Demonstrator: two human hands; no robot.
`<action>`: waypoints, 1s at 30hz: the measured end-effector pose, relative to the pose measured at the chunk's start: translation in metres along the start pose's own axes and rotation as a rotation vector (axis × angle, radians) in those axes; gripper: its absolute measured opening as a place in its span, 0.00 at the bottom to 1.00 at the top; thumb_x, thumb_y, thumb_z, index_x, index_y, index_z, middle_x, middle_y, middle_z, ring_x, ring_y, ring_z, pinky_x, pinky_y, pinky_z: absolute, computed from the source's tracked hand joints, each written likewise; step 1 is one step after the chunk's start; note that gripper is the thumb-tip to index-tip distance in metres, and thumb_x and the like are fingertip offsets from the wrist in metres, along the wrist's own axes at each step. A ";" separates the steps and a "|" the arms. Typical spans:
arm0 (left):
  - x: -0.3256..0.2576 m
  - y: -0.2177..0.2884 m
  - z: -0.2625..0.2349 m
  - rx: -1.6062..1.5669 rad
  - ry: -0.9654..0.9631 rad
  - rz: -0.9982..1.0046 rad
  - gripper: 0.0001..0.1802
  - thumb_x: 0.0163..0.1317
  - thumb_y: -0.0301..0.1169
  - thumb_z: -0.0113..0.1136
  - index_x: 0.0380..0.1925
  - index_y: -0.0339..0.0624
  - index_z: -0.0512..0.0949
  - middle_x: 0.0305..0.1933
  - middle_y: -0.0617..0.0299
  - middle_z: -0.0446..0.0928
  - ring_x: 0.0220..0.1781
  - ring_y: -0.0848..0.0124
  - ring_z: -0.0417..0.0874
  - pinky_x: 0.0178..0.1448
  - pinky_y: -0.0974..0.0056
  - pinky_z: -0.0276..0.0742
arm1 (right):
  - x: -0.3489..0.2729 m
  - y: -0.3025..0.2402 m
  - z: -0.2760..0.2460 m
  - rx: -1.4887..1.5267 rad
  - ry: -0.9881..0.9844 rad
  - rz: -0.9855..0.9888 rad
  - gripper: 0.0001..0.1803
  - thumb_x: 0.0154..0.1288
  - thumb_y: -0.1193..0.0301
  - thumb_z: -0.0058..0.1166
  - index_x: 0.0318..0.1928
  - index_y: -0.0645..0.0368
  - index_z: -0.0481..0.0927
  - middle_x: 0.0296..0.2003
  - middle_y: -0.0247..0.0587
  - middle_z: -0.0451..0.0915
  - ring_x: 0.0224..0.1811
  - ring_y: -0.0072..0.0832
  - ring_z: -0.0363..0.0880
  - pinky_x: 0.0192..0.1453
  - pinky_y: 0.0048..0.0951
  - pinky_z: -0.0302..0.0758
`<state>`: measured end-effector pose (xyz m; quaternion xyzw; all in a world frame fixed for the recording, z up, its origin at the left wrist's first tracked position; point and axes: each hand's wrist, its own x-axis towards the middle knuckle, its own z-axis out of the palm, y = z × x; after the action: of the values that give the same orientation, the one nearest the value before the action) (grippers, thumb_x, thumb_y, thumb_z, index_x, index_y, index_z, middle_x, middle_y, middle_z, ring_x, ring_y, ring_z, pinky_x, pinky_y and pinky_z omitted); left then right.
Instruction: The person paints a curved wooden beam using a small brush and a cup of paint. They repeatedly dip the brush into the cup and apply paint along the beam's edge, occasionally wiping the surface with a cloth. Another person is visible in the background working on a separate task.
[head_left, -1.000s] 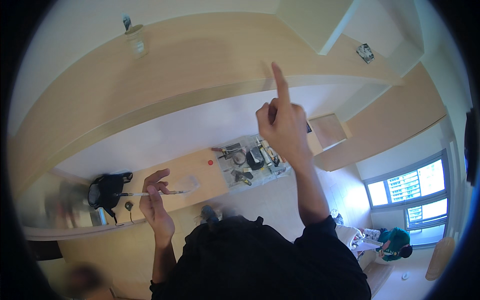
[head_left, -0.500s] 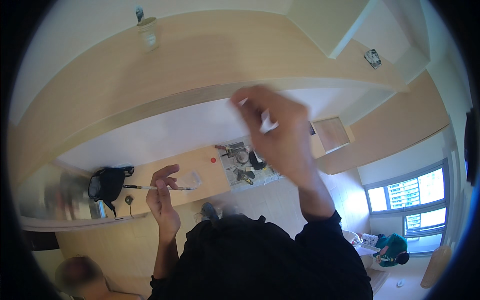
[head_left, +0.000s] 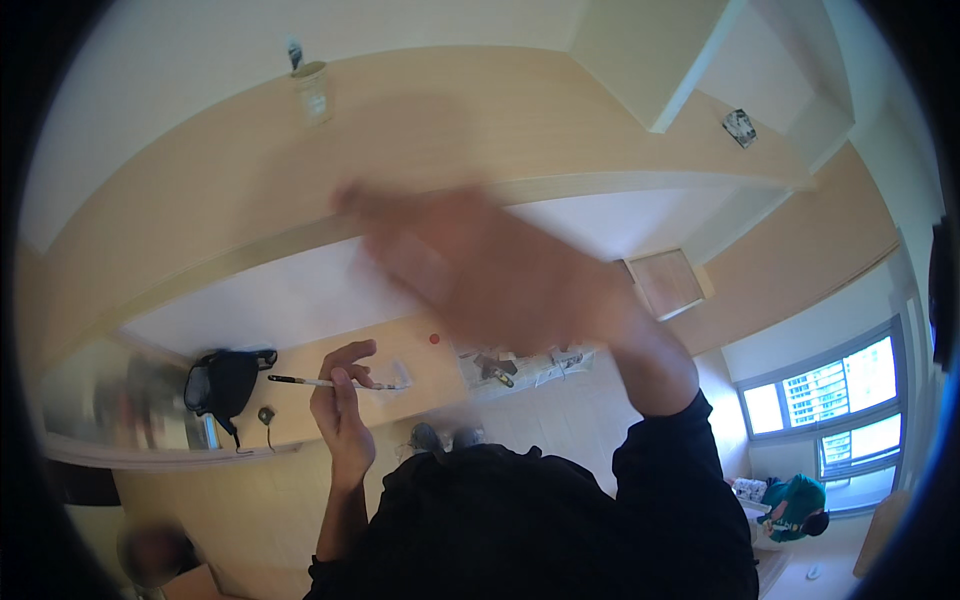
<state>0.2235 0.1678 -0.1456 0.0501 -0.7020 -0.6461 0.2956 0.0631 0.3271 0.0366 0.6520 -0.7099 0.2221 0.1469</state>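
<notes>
- where's the slim stick [head_left: 300, 380]?

- in the left hand [head_left: 343, 418], pinched between thumb and fingers near its middle. it lies almost level across the view, with the lower worktop [head_left: 415, 365] behind it.

- heavy, would you say?

- very light, i'd judge. it's thin and straight, pale along the shaft with a dark left end, so probably stiff and smooth. it could roll if the pinch went slack.

- and the best place to hold it?

- the bare shaft, i think, just where the fingers are. i'd stay off the right end: a clear, filmy piece [head_left: 399, 370] shows there, and it looks thin enough to bend or crease. i can't tell whether it's fixed to the stick or merely behind it.

- what about the right hand [head_left: 480, 265]?

- raised in front of the upper shelf [head_left: 480, 120], badly blurred. i can't tell whether its fingers are spread, pressed together or closed on anything.

- and the surfaces?

- shelf and worktop both have flat, pale, wood-like faces. a tapered, pale cup [head_left: 312, 95] stands on the shelf. down on the worktop a floppy black bag [head_left: 228, 383] slumps, with a small round red thing [head_left: 434, 339] well to its right.
</notes>
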 end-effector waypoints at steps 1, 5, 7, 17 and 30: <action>-0.002 0.000 -0.004 0.024 0.010 0.029 0.24 0.84 0.37 0.38 0.44 0.28 0.80 0.53 0.51 0.83 0.42 0.72 0.76 0.52 0.63 0.73 | 0.000 0.020 -0.010 -0.110 0.020 0.125 0.24 0.82 0.65 0.42 0.67 0.70 0.72 0.64 0.65 0.76 0.63 0.57 0.78 0.69 0.47 0.75; -0.013 -0.006 -0.012 0.012 0.035 0.040 0.24 0.85 0.37 0.38 0.44 0.29 0.80 0.54 0.50 0.83 0.43 0.71 0.77 0.52 0.63 0.73 | 0.009 0.073 -0.011 -0.385 -0.235 0.432 0.21 0.76 0.62 0.46 0.59 0.63 0.79 0.55 0.66 0.77 0.59 0.58 0.78 0.65 0.51 0.75; -0.018 -0.016 -0.012 0.016 0.104 0.012 0.24 0.85 0.38 0.39 0.42 0.30 0.79 0.54 0.50 0.83 0.42 0.71 0.76 0.52 0.63 0.74 | 0.004 0.035 0.022 -0.412 0.008 -0.010 0.19 0.71 0.63 0.53 0.50 0.67 0.83 0.49 0.65 0.81 0.60 0.56 0.77 0.64 0.53 0.75; -0.031 -0.032 -0.047 0.091 0.395 0.031 0.27 0.85 0.43 0.38 0.31 0.35 0.73 0.47 0.50 0.82 0.51 0.65 0.79 0.59 0.60 0.71 | -0.085 -0.044 0.057 0.397 0.063 0.186 0.13 0.61 0.82 0.63 0.48 0.67 0.84 0.37 0.47 0.87 0.38 0.41 0.89 0.43 0.37 0.86; -0.027 -0.017 0.032 0.103 -0.086 0.069 0.25 0.82 0.39 0.40 0.43 0.30 0.83 0.52 0.47 0.83 0.52 0.62 0.81 0.54 0.59 0.74 | -0.182 -0.047 0.113 0.569 0.417 0.797 0.05 0.71 0.76 0.62 0.37 0.65 0.83 0.27 0.46 0.83 0.24 0.37 0.84 0.32 0.34 0.78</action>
<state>0.2254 0.2053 -0.1704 0.0134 -0.7476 -0.6001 0.2841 0.1385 0.4244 -0.1455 0.2879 -0.7701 0.5693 0.0064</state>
